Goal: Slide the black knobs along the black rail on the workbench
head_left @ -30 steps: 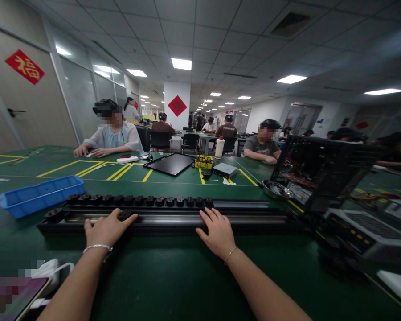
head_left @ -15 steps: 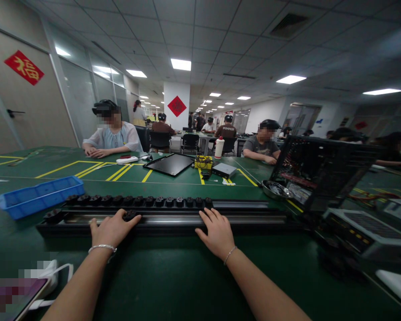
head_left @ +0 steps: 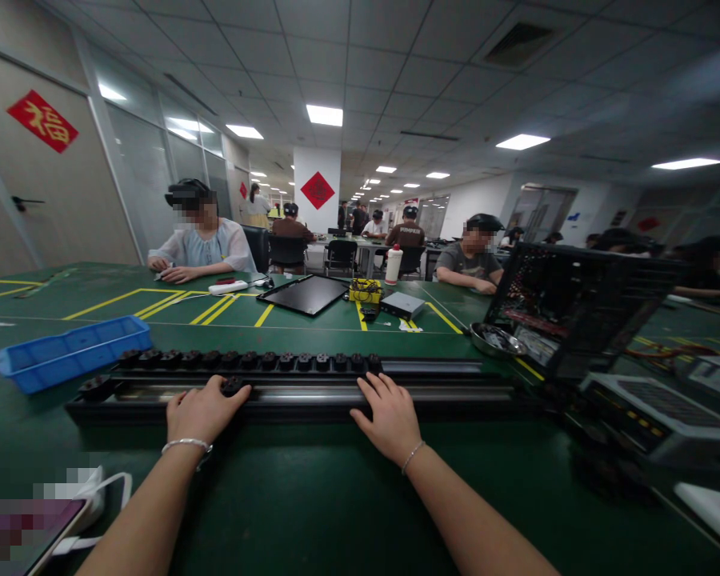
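Here, left hand [head_left: 202, 414], half-curled, grips black piece [head_left: 234, 387] on rail [head_left: 312, 395]; right hand [head_left: 390, 414], spread, touches rail; metal bowl [head_left: 495, 350] holds parts [head_left: 495, 337].

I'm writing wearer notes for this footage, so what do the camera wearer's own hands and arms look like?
Both the left hand and right hand are gloveless, and no sleeves show on the forearms. The left wrist wears a silvery bracelet; the right wrist has a thinner silvery chain. No rings can be made out.
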Demonstrator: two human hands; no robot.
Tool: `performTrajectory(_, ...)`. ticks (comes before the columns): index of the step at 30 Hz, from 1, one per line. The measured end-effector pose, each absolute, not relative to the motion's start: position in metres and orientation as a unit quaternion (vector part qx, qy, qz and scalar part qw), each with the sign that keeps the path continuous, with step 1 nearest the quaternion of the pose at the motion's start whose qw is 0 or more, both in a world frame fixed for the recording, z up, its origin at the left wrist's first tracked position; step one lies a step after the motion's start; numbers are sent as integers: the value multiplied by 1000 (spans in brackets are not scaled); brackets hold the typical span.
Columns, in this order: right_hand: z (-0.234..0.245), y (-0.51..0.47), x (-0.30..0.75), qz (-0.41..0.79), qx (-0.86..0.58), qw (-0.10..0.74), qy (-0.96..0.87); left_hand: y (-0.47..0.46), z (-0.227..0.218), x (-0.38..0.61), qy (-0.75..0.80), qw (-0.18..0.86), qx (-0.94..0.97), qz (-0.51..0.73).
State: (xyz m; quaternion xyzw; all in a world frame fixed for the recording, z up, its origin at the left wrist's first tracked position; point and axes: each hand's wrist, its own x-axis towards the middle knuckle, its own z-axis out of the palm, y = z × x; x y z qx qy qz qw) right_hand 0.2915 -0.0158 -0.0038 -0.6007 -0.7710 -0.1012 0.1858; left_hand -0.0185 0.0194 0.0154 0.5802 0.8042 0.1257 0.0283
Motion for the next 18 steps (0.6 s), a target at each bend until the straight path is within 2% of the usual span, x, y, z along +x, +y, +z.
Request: performTrajectory(18, -6, -14, 291, -104, -597, 196, -771, 15, 20, -12, 802, 14, 589, 99)
